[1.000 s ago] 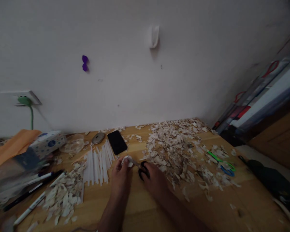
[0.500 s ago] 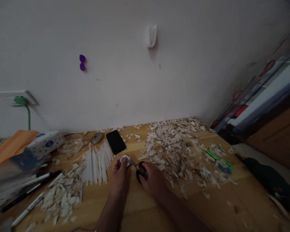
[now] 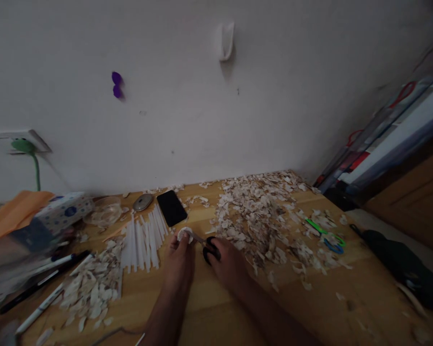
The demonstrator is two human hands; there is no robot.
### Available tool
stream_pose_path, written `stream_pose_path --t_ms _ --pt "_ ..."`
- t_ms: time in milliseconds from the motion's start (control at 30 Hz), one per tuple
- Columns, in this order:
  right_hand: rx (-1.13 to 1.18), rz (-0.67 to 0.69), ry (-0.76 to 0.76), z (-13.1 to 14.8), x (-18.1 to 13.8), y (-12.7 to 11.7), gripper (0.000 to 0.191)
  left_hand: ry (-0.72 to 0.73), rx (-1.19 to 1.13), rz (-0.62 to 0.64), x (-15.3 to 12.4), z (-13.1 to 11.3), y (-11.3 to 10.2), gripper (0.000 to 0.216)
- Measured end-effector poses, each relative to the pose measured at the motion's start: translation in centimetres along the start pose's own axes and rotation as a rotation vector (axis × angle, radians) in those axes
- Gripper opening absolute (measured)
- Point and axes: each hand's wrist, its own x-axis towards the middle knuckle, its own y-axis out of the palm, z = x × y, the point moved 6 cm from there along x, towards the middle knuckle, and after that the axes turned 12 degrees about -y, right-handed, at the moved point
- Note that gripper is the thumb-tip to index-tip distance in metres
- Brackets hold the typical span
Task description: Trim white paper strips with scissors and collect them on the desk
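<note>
My left hand (image 3: 178,264) pinches a small white piece of paper (image 3: 185,235) above the wooden table (image 3: 216,307). My right hand (image 3: 228,262) grips black-handled scissors (image 3: 208,248), whose blades point left into that white piece. Just left of my hands lies a fan of white paper strips (image 3: 142,239). A black phone (image 3: 171,207) lies flat behind them. A wide spread of pale paper cuttings (image 3: 263,221) covers the table to the right of my hands.
A second heap of cuttings (image 3: 90,286) lies at front left beside several markers (image 3: 39,283). A tissue box (image 3: 63,211), a clear bowl (image 3: 106,214) and orange cloth (image 3: 10,216) sit at back left. Green and blue scissors (image 3: 326,235) lie at right. A dark bag (image 3: 400,269) lies beyond the table's right edge.
Both hands stay together with the scissors working on the white piece; the view has shifted slightly, so everything sits a little lower left and higher in frame.
</note>
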Motion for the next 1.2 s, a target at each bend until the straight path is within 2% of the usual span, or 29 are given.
stream_pose_path --t_ms 233,400,633,867,1000,1200 --pt "0.000 -0.001 -0.018 0.4 0.0 -0.3 0.032 0.043 -0.026 -0.028 -0.3 -0.2 -0.1 0.029" --pt "-0.002 -0.015 -0.036 0.4 -0.1 -0.3 0.029 0.028 0.036 -0.009 -0.5 -0.1 -0.1 0.029" --pt "0.006 -0.014 -0.007 0.1 0.1 -0.3 0.029 0.067 -0.007 -0.076 -0.3 -0.9 -0.4 0.029" --pt "0.003 -0.019 -0.026 0.1 0.0 -0.2 0.027 0.054 0.054 -0.066 -0.2 -0.5 -0.5 0.028" --pt "0.006 -0.020 -0.028 0.2 -0.1 -0.3 0.023 0.004 0.044 -0.023 -0.6 -0.2 0.2 0.028" --pt "0.002 -0.021 -0.025 0.1 0.0 -0.3 0.023 -0.065 -0.040 -0.082 -0.7 0.2 0.2 0.033"
